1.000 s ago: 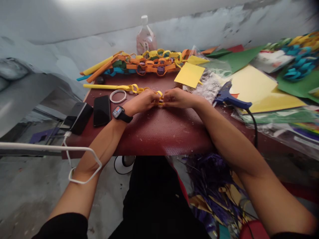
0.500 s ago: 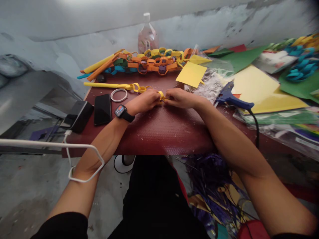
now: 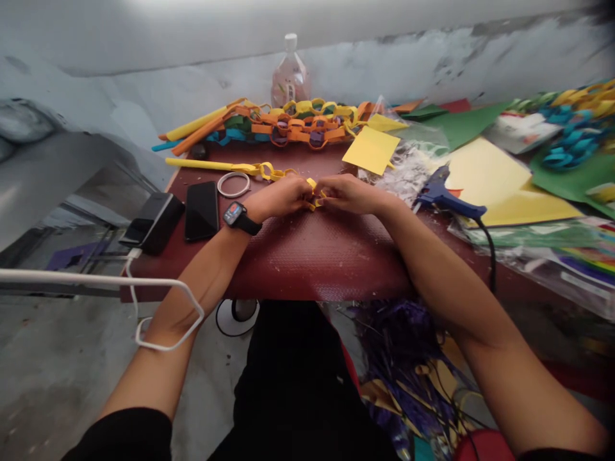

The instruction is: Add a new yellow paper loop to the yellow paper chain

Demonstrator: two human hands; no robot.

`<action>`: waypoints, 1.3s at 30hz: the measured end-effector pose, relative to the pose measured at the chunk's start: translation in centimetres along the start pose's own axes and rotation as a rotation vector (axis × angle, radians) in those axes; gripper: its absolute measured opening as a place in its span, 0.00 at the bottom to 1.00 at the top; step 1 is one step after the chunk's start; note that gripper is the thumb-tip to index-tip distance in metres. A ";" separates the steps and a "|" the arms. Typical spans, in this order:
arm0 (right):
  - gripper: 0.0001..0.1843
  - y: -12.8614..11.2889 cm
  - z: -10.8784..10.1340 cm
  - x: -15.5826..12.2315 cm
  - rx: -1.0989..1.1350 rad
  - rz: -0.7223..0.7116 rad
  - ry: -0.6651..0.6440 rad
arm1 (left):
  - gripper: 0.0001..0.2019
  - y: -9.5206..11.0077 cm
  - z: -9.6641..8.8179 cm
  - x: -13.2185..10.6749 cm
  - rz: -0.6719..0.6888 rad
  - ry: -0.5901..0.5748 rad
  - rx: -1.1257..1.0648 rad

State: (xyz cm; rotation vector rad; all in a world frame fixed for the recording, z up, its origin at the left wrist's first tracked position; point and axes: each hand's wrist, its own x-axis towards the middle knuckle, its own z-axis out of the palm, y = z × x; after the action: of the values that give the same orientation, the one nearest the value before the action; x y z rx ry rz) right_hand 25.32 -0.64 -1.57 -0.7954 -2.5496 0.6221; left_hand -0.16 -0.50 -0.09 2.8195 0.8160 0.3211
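A yellow paper chain [image 3: 267,170] runs from a yellow stick-like roll [image 3: 196,164] on the left towards my hands. My left hand [image 3: 292,194] is closed on the end of this chain, its fingertips partly hidden. Close beside it, my right hand [image 3: 350,193] pinches a yellow paper strip [image 3: 321,198] between thumb and fingers. A small yellow loop [image 3: 312,184] shows between the two hands. Both hands rest low over the dark red table [image 3: 327,256].
Orange and yellow paper chains [image 3: 293,121] lie at the back before a clear bottle [image 3: 291,77]. A phone [image 3: 201,211] and white ring [image 3: 233,184] lie left. At right are a blue glue gun [image 3: 444,192], yellow paper [image 3: 371,150] and white scraps [image 3: 408,169].
My right fingers have loosened and lifted slightly, and more of the yellow strip shows between my hands. The view has shifted a little; the other things stay put.
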 end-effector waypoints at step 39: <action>0.09 0.6 0.1 0.0 0.022 -0.034 -0.042 | 0.07 -0.2 0.2 -0.1 -0.009 0.032 -0.030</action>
State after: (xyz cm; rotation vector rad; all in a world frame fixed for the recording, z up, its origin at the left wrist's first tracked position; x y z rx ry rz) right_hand 25.56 -0.24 -1.99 -0.7369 -2.5841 0.6617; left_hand -0.29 -0.40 -0.40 2.7891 0.8228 0.3756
